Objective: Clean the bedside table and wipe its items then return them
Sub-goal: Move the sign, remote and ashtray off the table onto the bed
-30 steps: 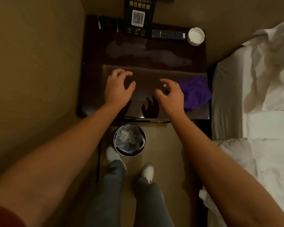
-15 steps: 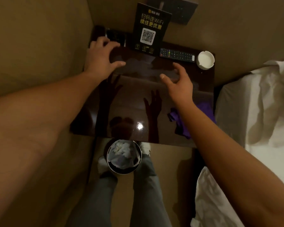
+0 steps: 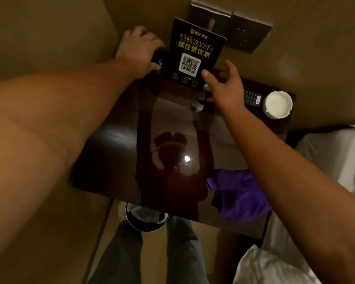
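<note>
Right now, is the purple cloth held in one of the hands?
No, the purple cloth lies on the near right corner of the table, while both hands reach toward the back.

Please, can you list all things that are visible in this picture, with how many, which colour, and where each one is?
bedside table: 1, dark glossy wood, centre, between wall and bed
WiFi sign: 1, black with yellow text and a QR code, upright at table's back
remote control: 1, black, back right of table, partly hidden by the right hand
ashtray: 1, white, back right corner of table
cloth: 1, purple, front right of table
waste bin: 1, dark, on the floor by the table's front edge
wall panel: 1, grey, on wall behind sign
bedding: white, right side
left hand: 1, back left, on a dark object
right hand: 1, open, beside the sign
legs: 2, grey trousers, bottom
</note>
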`<action>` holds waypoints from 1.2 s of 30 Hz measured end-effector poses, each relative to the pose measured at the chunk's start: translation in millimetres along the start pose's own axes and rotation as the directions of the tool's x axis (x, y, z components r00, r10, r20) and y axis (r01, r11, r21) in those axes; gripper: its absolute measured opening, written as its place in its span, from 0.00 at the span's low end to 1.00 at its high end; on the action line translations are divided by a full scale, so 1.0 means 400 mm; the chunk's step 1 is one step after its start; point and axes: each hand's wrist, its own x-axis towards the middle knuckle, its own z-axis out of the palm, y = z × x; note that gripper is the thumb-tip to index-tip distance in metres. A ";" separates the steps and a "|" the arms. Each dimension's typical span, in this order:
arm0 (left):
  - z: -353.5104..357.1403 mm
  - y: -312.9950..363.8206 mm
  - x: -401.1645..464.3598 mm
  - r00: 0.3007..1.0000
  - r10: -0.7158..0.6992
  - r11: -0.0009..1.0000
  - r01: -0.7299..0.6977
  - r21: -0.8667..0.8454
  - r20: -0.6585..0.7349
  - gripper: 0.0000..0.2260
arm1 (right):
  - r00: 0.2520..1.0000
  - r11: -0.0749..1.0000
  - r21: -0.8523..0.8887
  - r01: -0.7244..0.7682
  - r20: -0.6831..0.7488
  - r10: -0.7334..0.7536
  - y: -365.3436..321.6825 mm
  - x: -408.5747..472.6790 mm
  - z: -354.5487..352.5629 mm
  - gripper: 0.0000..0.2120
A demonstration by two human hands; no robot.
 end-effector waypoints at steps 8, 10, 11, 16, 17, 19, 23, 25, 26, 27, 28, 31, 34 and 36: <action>0.027 -0.013 0.023 0.995 -0.070 0.993 0.064 0.097 0.069 0.18 | 0.992 0.972 0.227 -0.066 0.118 0.040 -0.004 0.049 0.038 0.21; 0.033 -0.019 0.029 0.995 -0.084 0.991 0.078 0.105 0.056 0.18 | 0.990 0.962 0.258 -0.088 0.128 0.056 -0.009 0.053 0.041 0.16; 0.038 -0.021 0.031 0.995 -0.088 0.990 0.082 0.116 0.053 0.18 | 0.989 0.959 0.265 -0.099 0.136 0.064 -0.011 0.054 0.043 0.15; 0.010 -0.010 0.031 0.994 -0.072 0.991 0.062 0.115 0.087 0.18 | 0.983 0.934 0.324 -0.149 0.146 0.106 -0.018 0.058 0.037 0.12; 0.001 -0.007 0.022 0.993 -0.063 0.993 0.052 0.105 0.102 0.18 | 0.984 0.931 0.333 -0.151 0.146 0.107 -0.015 0.056 0.037 0.12; -0.013 -0.001 0.011 0.994 -0.054 0.994 0.045 0.095 0.099 0.19 | 0.984 0.933 0.332 -0.142 0.147 0.098 -0.012 0.054 0.029 0.12; -0.028 0.002 -0.032 0.997 -0.021 0.997 0.015 0.082 0.073 0.19 | 0.988 0.937 0.327 -0.123 0.131 0.083 -0.011 0.031 0.028 0.13; -0.041 0.007 -0.049 0.998 -0.032 0.998 0.028 0.064 0.061 0.19 | 0.991 0.942 0.324 -0.090 0.124 0.052 -0.020 0.025 0.021 0.12; -0.049 0.007 -0.065 0.997 -0.043 0.998 0.040 0.053 0.059 0.19 | 0.992 0.945 0.319 -0.069 0.123 0.031 -0.026 0.015 0.018 0.12; -0.060 0.010 -0.083 0.997 -0.051 0.998 0.048 0.042 0.051 0.18 | 0.992 0.948 0.316 -0.048 0.126 0.009 -0.031 0.007 0.012 0.12; -0.066 0.017 -0.084 0.998 -0.047 0.998 0.046 0.032 0.030 0.18 | 0.993 0.951 0.306 -0.036 0.122 -0.002 -0.036 0.009 0.003 0.12; -0.090 0.022 -0.122 0.999 -0.036 0.999 0.036 0.005 -0.003 0.18 | 0.993 0.955 0.296 -0.005 0.111 -0.029 -0.046 -0.014 -0.017 0.13; -0.110 0.033 -0.159 0.999 -0.017 1.000 0.017 -0.006 -0.028 0.16 | 0.992 0.962 0.272 0.017 0.113 -0.050 -0.053 -0.045 -0.034 0.13; -0.130 0.054 -0.187 0.999 -0.011 1.000 0.011 -0.013 -0.034 0.16 | 0.992 0.964 0.265 0.036 0.105 -0.066 -0.062 -0.075 -0.061 0.14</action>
